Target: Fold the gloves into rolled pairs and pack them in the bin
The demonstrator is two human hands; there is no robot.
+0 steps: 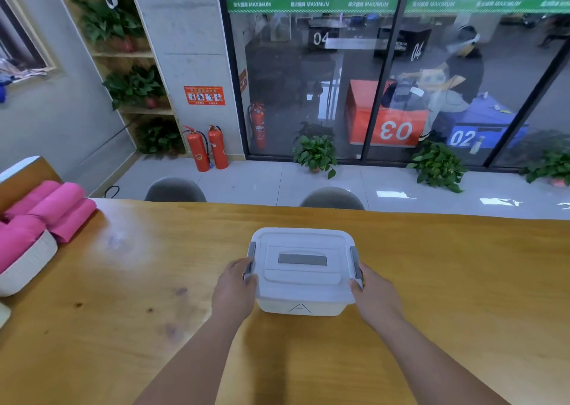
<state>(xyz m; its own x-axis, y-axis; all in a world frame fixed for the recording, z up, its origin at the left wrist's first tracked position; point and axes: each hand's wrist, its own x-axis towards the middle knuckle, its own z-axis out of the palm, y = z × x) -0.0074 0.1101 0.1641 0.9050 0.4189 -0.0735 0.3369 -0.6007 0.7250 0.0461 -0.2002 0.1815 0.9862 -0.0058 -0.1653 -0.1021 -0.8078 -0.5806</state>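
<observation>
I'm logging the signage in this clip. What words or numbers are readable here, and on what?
"MAXIMUM", repeated: green strip on the glass.
"04": black box behind the glass.
"03": orange box.
"02": blue box.
"A"-like mark: front of the bin.
Red wall sign, fire extinguisher labels, characters beside "MAXIMUM": too blurred to read.

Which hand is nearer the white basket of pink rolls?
Left. The left hand holds the left side of the bin, the side facing the basket; the right hand holds its right side, farther off.
</observation>
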